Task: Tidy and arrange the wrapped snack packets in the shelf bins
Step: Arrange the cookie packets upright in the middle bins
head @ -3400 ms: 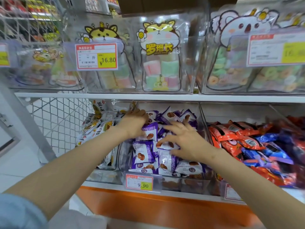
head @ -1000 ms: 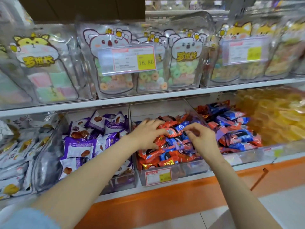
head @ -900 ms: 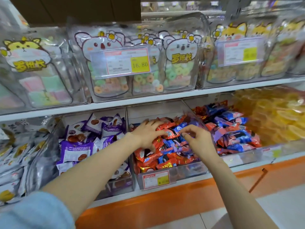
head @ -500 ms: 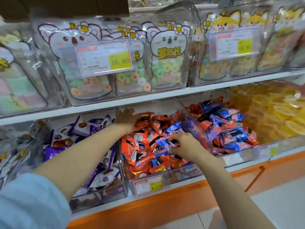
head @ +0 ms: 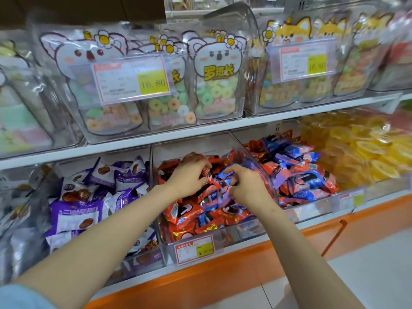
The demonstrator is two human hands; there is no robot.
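In the middle bin (head: 236,233), left hand (head: 189,175) clutches red packets (head: 215,159), prob. steadying the heap, while right hand (head: 245,186) pinches a blue packet (head: 225,172) to re-seat it.

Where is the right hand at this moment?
Head view, centre: the right hand is in the clear middle bin, pinching a blue packet among red packets, close beside the left hand.

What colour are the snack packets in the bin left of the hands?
Purple and white packets, with brown snacks pictured on them, in the head view.
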